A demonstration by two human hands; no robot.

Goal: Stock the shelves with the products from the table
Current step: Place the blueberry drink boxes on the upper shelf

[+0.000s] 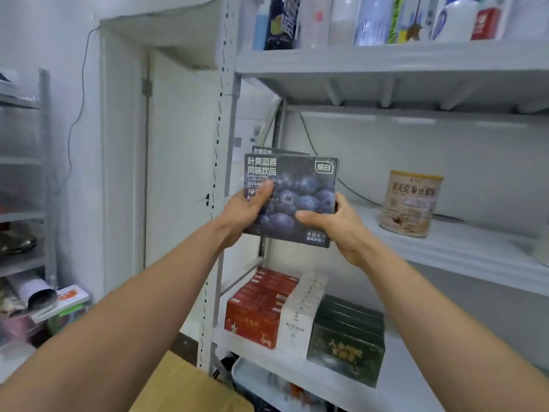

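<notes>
1. Right now, both hands hold a dark blueberry drink box (292, 200) upright in front of the left end of the middle shelf (463, 257), printed face toward the camera.
2. Its face is nearly square; the text reads upright, so the top edge points up, tilted slightly clockwise.
3. A 2nd box of the same print (263, 151) peeks out just behind its top-left corner.
4. The left hand (246, 214) grips the box's left edge, thumb pressed on the front face.
5. The right hand (335, 226) clamps the lower right corner, thumb lying across the front.
6. To the right of the box, a beige can (411, 203) stands on the middle shelf.
7. Below the box, on the lower shelf, sit red boxes (258, 307), white boxes (303, 313) and dark green boxes (347, 343), side by side.
</notes>
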